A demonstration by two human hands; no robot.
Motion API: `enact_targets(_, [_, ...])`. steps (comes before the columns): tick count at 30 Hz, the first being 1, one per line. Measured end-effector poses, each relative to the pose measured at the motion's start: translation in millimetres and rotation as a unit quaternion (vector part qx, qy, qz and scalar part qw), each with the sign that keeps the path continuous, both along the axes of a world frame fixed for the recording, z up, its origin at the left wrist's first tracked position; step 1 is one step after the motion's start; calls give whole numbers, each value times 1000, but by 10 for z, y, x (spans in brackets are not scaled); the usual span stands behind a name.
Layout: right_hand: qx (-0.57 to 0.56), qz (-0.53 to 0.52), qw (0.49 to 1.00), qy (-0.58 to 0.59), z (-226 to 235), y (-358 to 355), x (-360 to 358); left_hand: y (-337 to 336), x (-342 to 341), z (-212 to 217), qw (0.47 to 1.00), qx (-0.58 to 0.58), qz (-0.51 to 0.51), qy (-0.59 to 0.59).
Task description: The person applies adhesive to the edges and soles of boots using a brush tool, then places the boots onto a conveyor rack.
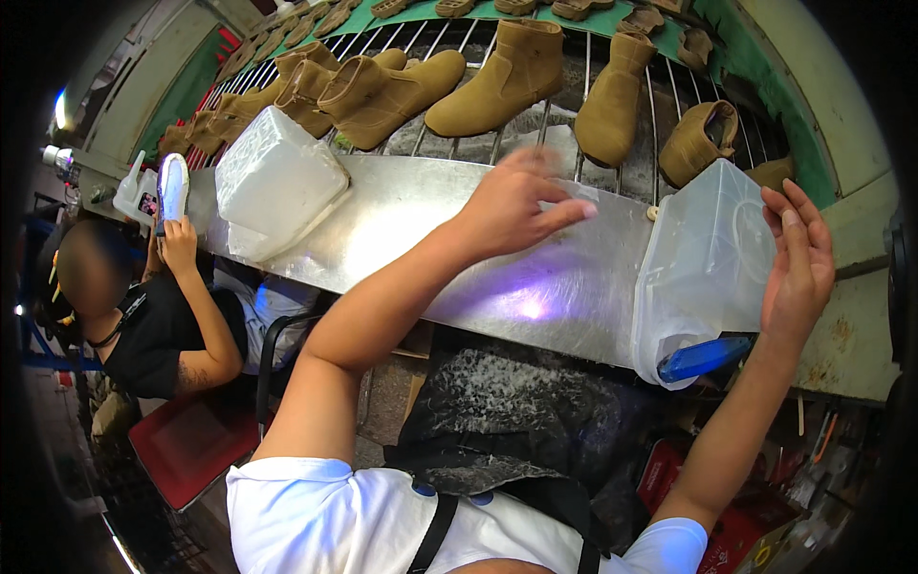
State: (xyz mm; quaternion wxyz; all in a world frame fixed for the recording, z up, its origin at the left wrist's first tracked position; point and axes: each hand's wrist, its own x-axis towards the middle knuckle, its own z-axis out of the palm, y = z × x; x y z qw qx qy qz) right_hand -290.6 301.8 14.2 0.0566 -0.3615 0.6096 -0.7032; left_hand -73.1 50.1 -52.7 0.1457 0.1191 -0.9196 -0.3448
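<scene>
I judge this a pause between boots: my left hand hovers spread wide and empty over the steel counter, its fingertips near the rack edge, while my right hand lies flat and open against the side of a translucent plastic jug tipped on the counter's right end, a blue tool showing at its mouth. The next move, as I see it, calls for steadying that jug and reaching up to the wire rack. I count seven tan suede boots clearly on the rack, more blurred at the far left, two jugs on the counter, and one co-worker seated at my left.
</scene>
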Motion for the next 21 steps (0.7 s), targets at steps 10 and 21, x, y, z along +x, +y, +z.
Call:
enact_targets(10, [4,3,1000,-4,17,-16,14,-575,-214,-73,984,-79,30,158])
enact_targets(21, [-8,5,1000,-12,21,-24,19,3,28,-559,799,592,-53,-91])
